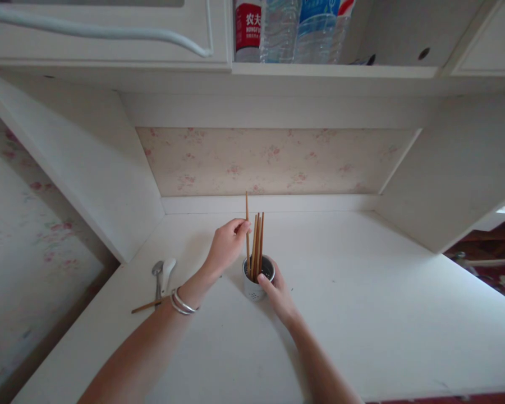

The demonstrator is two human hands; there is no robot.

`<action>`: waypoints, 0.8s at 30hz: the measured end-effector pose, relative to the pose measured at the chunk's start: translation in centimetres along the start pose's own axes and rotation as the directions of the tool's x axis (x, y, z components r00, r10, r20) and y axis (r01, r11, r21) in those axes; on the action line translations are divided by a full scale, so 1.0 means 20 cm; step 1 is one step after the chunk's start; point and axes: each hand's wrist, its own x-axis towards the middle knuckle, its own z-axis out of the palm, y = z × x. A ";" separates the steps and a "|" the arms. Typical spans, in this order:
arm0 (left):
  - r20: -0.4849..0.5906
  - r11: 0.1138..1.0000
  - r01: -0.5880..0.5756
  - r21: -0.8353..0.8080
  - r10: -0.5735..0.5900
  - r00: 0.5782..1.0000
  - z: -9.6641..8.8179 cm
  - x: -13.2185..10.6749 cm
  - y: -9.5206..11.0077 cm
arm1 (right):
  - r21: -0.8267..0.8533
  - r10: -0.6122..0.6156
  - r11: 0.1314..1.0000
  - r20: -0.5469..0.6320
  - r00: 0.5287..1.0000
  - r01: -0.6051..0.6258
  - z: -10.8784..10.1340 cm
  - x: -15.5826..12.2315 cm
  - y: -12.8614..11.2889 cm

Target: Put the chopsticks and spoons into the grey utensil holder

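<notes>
Chopstick in the left hand stood nearly upright, its lower end inside the holder, left of the bunched chopsticks. Thumb and fingers pinched it above the rim, forearm slanting from lower left; the right hand clasped the holder's right side.

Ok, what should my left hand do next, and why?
Probably ease the chopstick in your left hand farther down into the utensil holder: its top stands higher than the upright chopsticks beside it, its lower end appears to be inside, and your right hand grips the holder.
</notes>
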 end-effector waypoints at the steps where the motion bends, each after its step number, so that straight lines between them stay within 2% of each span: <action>1: 0.017 1.000 0.009 0.015 -0.009 1.000 0.03 -0.02 -0.03 | -0.006 -0.001 1.000 -0.001 1.000 0.001 0.00 0.00 0.00; 7: 0.064 0.995 -0.010 0.101 0.004 0.998 0.13 -0.13 -0.15 | -0.032 -0.015 0.999 -0.005 1.000 0.015 0.00 0.00 -0.01; 15: 0.113 0.996 -0.018 0.087 0.008 0.994 0.15 -0.16 -0.19 | -0.031 -0.008 0.999 -0.011 1.000 0.008 0.00 0.00 0.00; 17: 0.121 1.000 0.005 0.020 -0.007 0.993 0.16 -0.17 -0.20 | -0.024 -0.013 1.000 -0.010 1.000 0.013 0.00 0.00 0.00; 20: 0.159 0.982 0.078 -0.175 -0.050 0.986 0.17 -0.23 -0.21 | 0.003 -0.020 1.000 -0.006 1.000 0.020 0.00 0.00 0.00; 22: 0.222 0.929 0.129 -0.346 -0.053 0.974 0.18 -0.29 -0.22 | 0.029 -0.016 0.999 -0.004 1.000 0.016 0.00 0.00 -0.01; 24: 0.289 0.833 0.184 -0.521 -0.030 0.957 0.20 -0.35 -0.24 | 0.046 0.004 0.999 -0.008 1.000 -0.004 0.00 -0.01 -0.01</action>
